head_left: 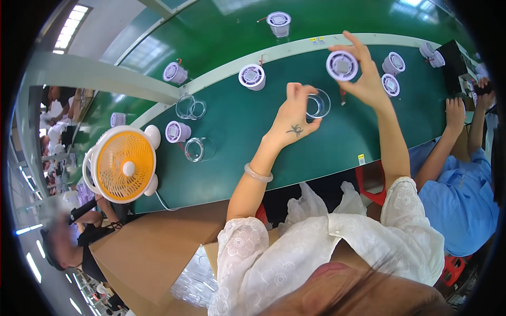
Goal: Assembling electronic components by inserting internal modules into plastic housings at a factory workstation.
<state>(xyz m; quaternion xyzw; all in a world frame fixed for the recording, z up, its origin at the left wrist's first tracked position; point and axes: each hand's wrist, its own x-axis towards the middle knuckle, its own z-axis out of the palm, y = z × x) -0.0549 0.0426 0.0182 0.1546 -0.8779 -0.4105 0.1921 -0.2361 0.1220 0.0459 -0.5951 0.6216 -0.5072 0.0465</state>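
1. Centrally, the left hand point(293, 117) pinches a clear cup point(328, 107) between thumb and curled fingers, its round mouth facing up toward the viewer.
2. Just up and right of that, the right hand point(369, 87) grips a pale purple disc unit point(342, 66) by its edge, thumb below and fingers above; the unit is apart from the cup.
3. Both are held over the green table point(237, 152), which fills the middle of the frame.
4. A similar lamp point(252, 77) stands at upper centre, another point(178, 131) at centre left, and two more, one point(394, 63) above the other point(390, 85), at upper right.
5. At centre left, a jar point(194, 150) lies near an orange-and-white fan point(126, 166).
6. A bangle point(259, 173) circles the left wrist.
7. At lower left is an open carton point(163, 237) with clear wrapping point(196, 279) beside its flap.
8. At far right, a co-worker in a blue shirt point(458, 200) rests a hand point(455, 113) near the table's edge.
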